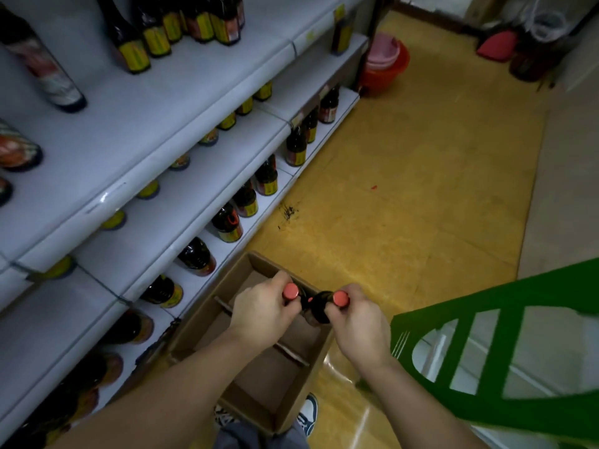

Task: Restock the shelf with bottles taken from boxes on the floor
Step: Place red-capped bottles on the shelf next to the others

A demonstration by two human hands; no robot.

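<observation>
At the lower centre of the frame, the left hand grips one red-capped bottle by the neck and the right hand grips another, both over the far end of the box on the floor. The box compartments that show look empty, with one more cap visible between the two bottles, so this box seems nearly done. The shelves fill the left of the frame: front rows of dark bottles stand below, while the upper boards have wide bare gaps, so much stocking remains. The floor is yellow and scuffed, with a red bucket at the top centre and a green rack at the lower right.
</observation>
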